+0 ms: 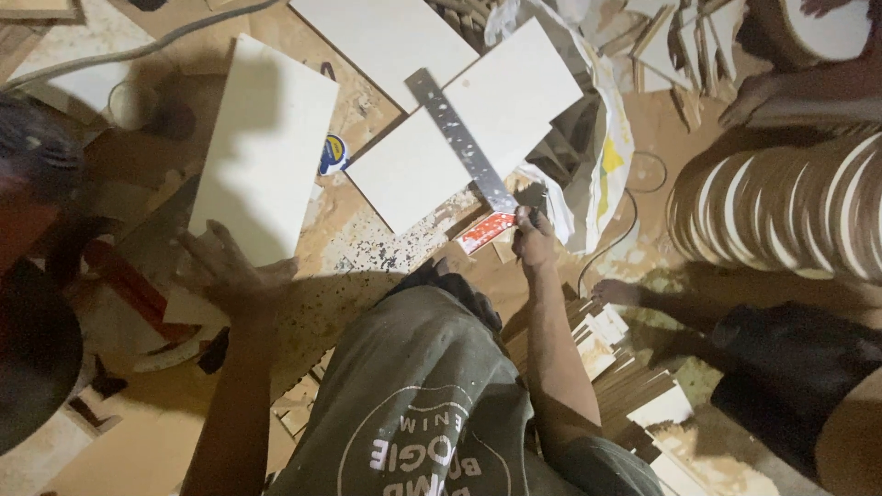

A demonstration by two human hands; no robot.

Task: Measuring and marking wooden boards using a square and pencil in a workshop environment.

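Observation:
My right hand point(533, 241) grips the red handle point(485, 231) of a metal try square whose steel blade point(459, 140) lies diagonally across a pale rectangular board point(514, 101). My left hand point(220, 271) hovers with fingers spread over the near end of a longer pale board point(266, 147) on the left, and I cannot tell if it touches it. My knee in grey printed trousers point(423, 386) fills the bottom centre.
A third pale board point(386, 37) lies at the top. A tape measure point(333, 152) sits between the boards. A white plastic bag point(597, 138), stacked round wooden discs point(781, 202) and wood offcuts point(625, 367) are right. Other people sit at left point(37, 276) and right point(799, 367).

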